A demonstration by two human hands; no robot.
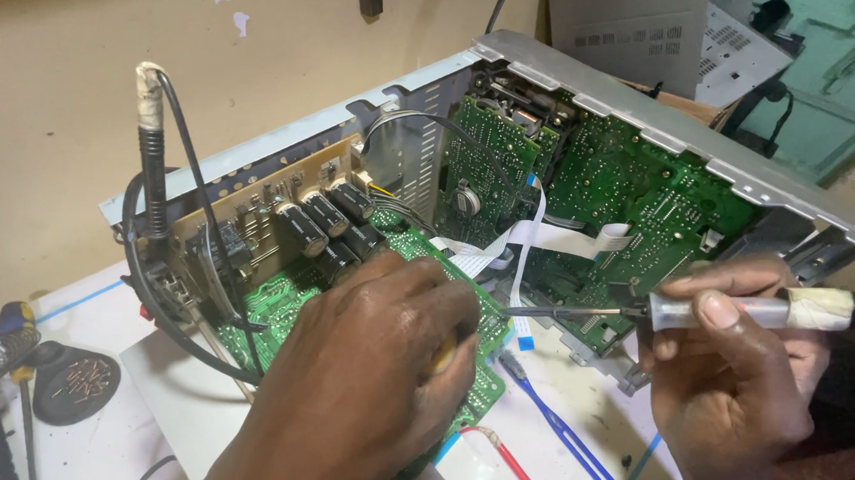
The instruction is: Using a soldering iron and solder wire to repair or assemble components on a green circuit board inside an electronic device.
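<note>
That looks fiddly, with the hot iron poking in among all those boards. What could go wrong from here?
Three risks stand out. The soldering iron in the right hand has its tip close to the white ribbon cables, which could probably scorch. The left hand rests on the green circuit board near that tip, so a slip might burn a finger. The black cables looping beside the chassis could snag and jolt the work.

2 hands (377, 374), 1 soldering iron (743, 310), 4 capacitors (331, 225).

soldering iron (713, 310) held level, tip on green circuit board (636, 205)
</note>
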